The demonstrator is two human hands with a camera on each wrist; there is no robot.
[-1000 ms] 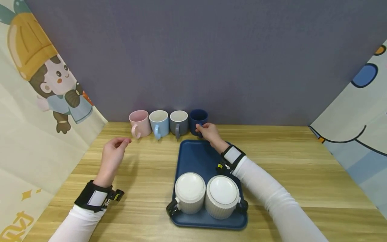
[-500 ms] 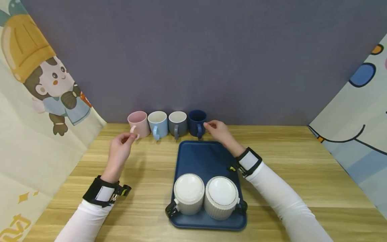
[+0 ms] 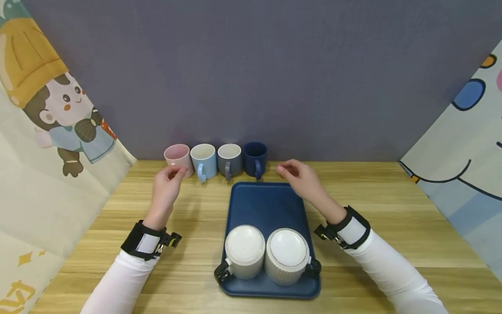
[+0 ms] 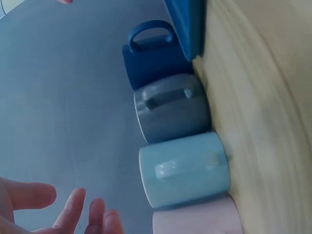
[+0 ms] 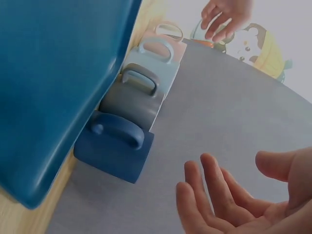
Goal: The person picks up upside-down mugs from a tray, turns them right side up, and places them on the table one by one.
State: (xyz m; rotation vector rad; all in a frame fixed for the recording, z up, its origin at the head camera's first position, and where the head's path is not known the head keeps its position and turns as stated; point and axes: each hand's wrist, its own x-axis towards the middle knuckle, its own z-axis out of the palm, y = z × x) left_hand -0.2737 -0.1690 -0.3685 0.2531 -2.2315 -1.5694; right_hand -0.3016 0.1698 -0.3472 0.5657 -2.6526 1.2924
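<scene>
My left hand (image 3: 166, 188) hovers in front of the pink mug (image 3: 178, 156), covering its handle in the head view. Its thumb and fingers are apart and hold nothing in the left wrist view. My right hand (image 3: 303, 179) is held to the right of the navy mug (image 3: 256, 153), near the tray's far right corner. That hand is also without any object, its fingers loosely bent in the right wrist view. A light blue mug (image 3: 208, 166) and a grey mug (image 3: 235, 165) stand upright between the pink and navy ones, making one row.
A navy tray (image 3: 266, 205) lies on the wooden table (image 3: 372, 196) in front of the row. Two ribbed off-white cups (image 3: 245, 250) with black handles sit upside down on its near half. A grey partition (image 3: 274, 78) rises behind the mugs; printed cloth hangs at both sides.
My right hand has let go of the navy mug's handle and drawn back to the right. The left hand has moved right and forward, over the pink mug's handle in the head view.
</scene>
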